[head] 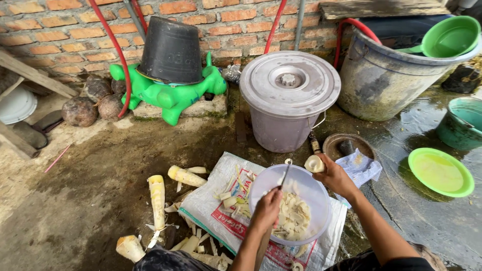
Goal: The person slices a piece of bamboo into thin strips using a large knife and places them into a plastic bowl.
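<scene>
Honestly, my left hand point(267, 210) is closed tight on a knife point(284, 176), blade over the clear bowl point(321, 221), while my right hand point(335, 176) pinches a peeled shoot stub point(315, 163) at the bowl's far rim. That stub's small and probably slick, so one slip could bring the edge into my fingers.

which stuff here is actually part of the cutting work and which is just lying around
In use:
left hand holding a knife
right hand holding a pale shoot piece
clear bowl of slices
woven sack under it
peeled shoots on the ground

Lying about:
lidded grey bucket
green toy under a black pot
green basin
coconuts
</scene>
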